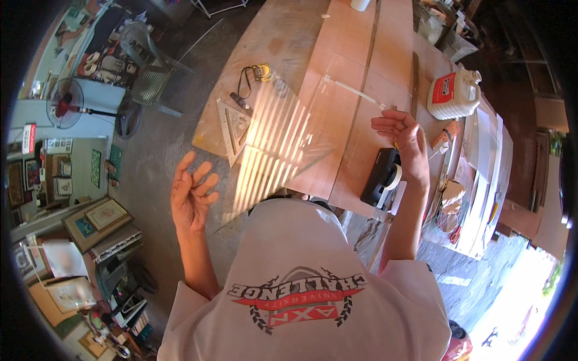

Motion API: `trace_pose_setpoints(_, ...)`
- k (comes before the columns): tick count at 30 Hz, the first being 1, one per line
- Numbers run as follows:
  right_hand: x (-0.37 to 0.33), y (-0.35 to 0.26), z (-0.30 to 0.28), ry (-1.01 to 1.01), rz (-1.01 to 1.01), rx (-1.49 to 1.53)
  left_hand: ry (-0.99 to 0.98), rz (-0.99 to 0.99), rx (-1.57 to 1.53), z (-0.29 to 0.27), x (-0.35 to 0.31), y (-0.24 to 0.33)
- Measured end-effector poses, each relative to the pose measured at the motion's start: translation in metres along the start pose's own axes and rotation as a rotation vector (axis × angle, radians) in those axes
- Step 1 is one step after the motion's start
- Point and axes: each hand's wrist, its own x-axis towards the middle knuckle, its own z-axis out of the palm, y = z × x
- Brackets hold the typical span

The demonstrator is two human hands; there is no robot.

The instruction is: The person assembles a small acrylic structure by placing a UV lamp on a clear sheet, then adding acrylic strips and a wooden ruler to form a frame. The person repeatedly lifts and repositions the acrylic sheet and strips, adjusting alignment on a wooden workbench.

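Note:
My left hand (192,191) is raised beside the table's left edge, its fingers loosely bent and apart, holding nothing. Over the table's right part, my right hand (407,144) is lifted with fingers stretched out and nothing in it. Just below it sits a black tape dispenser (374,179) with a white roll. A triangular speed square (226,124) lies near the table's left edge. Past it rests a yellow tape measure (262,73) with a black strap. A thin whitish strip (355,91) lies on what looks like a clear sheet in front of me.
Brown boards cover the wooden table (283,36). A white jug (454,93) with a red label stands at the right, above clear sheets (481,162) and red-handled scissors (456,234). At the left are a plastic chair (147,66), a standing fan (66,103) and framed pictures (96,225).

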Motion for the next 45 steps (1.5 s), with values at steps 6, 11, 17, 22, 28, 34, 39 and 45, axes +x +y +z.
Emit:
trace_pose_setpoints(6,-0.031,-0.057,0.008,-0.498,0.125,0.24,-0.151,-0.264,0.042,0.025,0.037,-0.037)
trace_pose_setpoints(11,-0.073,-0.089,0.009,-0.293,0.515,0.304,-0.301,-0.538,0.198,0.048,0.077,-0.069)
trace_pose_setpoints(17,-0.139,-0.1,0.023,0.211,0.45,0.068,-0.63,-0.755,0.314,0.051,0.15,-0.116)
trace_pose_setpoints(22,-0.187,-0.11,0.035,0.542,0.29,0.097,-0.076,-0.654,1.021,-0.031,0.199,-0.193)
trace_pose_setpoints(28,-0.23,-0.122,0.05,0.911,0.315,0.026,0.06,-0.274,1.999,-0.087,0.186,-0.301)
trace_pose_setpoints(34,-0.255,-0.131,0.058,1.104,0.261,-0.044,0.188,-0.361,2.019,-0.08,0.197,-0.314)
trace_pose_setpoints(39,-0.27,-0.131,0.065,1.192,0.258,-0.068,0.021,0.158,1.626,-0.095,0.271,-0.305)
trace_pose_setpoints(45,-0.285,-0.129,0.07,1.222,0.207,-0.058,-0.195,0.28,1.038,-0.05,0.356,-0.301)
